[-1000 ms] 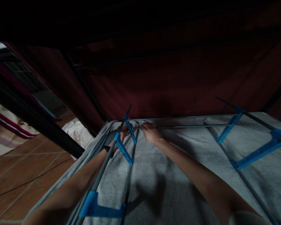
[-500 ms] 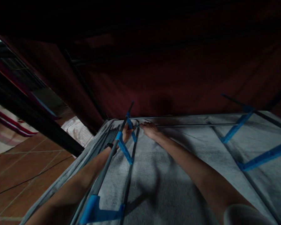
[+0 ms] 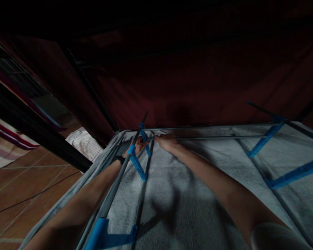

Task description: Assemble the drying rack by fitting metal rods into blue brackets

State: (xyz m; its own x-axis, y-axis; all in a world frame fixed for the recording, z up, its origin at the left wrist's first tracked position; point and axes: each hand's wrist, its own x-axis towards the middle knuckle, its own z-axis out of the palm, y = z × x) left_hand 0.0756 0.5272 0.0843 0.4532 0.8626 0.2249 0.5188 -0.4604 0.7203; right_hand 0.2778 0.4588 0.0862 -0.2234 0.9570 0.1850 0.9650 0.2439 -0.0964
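Observation:
My right hand (image 3: 167, 142) is closed around the left end of a thin metal crossbar (image 3: 211, 138) at the far end of a pole frame. My left hand (image 3: 140, 144) meets it from the left, its fingers curled at the joint of the crossbar and a long pole (image 3: 143, 189). A raised pole (image 3: 116, 184) and a blue plastic bracket (image 3: 138, 166) partly hide the left hand. A dark band (image 3: 119, 159) circles my left wrist. Grey fleecy cloth (image 3: 187, 198) lies beneath the frame.
More blue brackets (image 3: 297, 171) join poles at the right. Dark red fabric (image 3: 187, 86) hangs at the back. A dark post (image 3: 78, 152) stands left, above a tiled floor (image 3: 39, 180) with a cable (image 3: 36, 196) and striped cloth (image 3: 85, 143).
The view has shifted slightly. My left hand has moved a little and shows less clearly behind the raised pole. My right hand keeps its place on the crossbar.

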